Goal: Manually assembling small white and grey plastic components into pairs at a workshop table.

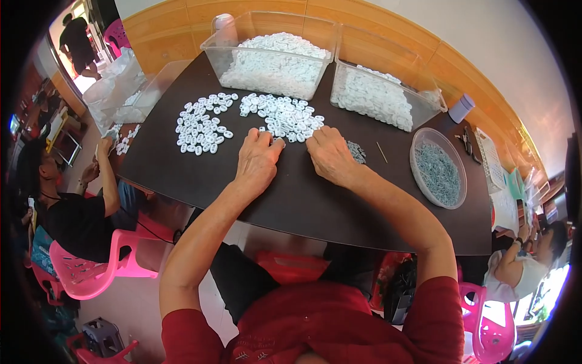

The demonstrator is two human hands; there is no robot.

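My left hand (pixel 257 159) is over the dark table (pixel 285 200), its fingers curled down and the thumb close to them. Small white oval pieces with two dark holes or spots lie in a heap (pixel 291 118) just beyond both hands. At the heap's right edge is my right hand (pixel 331 156), fingers bent and drawn together. Whatever either hand pinches is hidden or too small to name. Beside the right hand lies a little pile of small grey-blue pieces (pixel 356 152). Farther left, more white ovals are spread in a loose group (pixel 203 124).
Two clear bins (pixel 276 64) (pixel 382 97) of white pieces stand at the back. A round tub (pixel 439 173) of grey-blue pieces, a thin stick (pixel 382 152), pliers (pixel 467 144) and a purple-capped bottle (pixel 462 109) are on the right. People sit at left (pixel 79 200) and right (pixel 521 273).
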